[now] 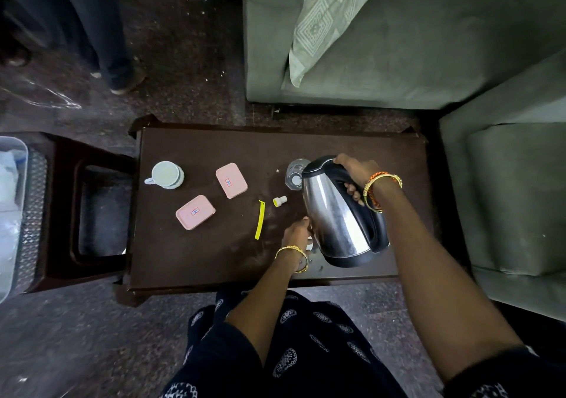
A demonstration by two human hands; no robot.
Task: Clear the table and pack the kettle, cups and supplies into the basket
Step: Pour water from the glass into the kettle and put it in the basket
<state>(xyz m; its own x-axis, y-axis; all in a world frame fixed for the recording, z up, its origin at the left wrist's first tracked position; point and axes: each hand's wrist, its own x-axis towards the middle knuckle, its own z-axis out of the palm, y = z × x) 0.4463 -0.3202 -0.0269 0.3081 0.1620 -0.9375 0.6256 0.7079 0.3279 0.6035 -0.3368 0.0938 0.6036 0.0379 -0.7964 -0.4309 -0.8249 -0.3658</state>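
Her right hand [355, 172] grips the steel kettle [338, 214] by its black handle; left hand [298, 232], fingers straight, steadies its side. Best keep it level crossing the dark counter [214, 253].

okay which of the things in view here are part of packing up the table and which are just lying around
Part of the job: kettle, gripped by the right hand and touched by the left hand; glass; white cup; two pink boxes; yellow clip; small cap; basket.

Just there: sofa, cushion.
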